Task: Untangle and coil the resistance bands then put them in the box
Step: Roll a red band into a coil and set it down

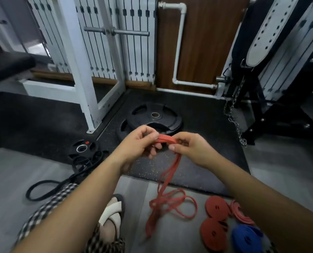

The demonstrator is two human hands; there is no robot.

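A red resistance band (pixel 167 139) is folded flat between both hands. My left hand (pixel 140 141) pinches its left end and my right hand (pixel 190 146) grips its right end. The rest of the band (pixel 167 201) hangs down from my right hand and lies in loose tangled loops on the grey floor. Two coiled red bands (pixel 216 207) (pixel 213 234) lie flat at the lower right, beside a looser red coil (pixel 238 213) and a blue coiled band (pixel 247 238). A black band (pixel 60 183) lies tangled on the floor at the left. No box is in view.
Two black weight plates (pixel 156 115) lie stacked on the dark rubber mat ahead; a smaller plate (pixel 82 147) sits at the left. A white rack post (pixel 90 99) stands behind, and a black bench with a hanging chain (pixel 234 117) at the right. My sandalled foot (pixel 111 216) is below.
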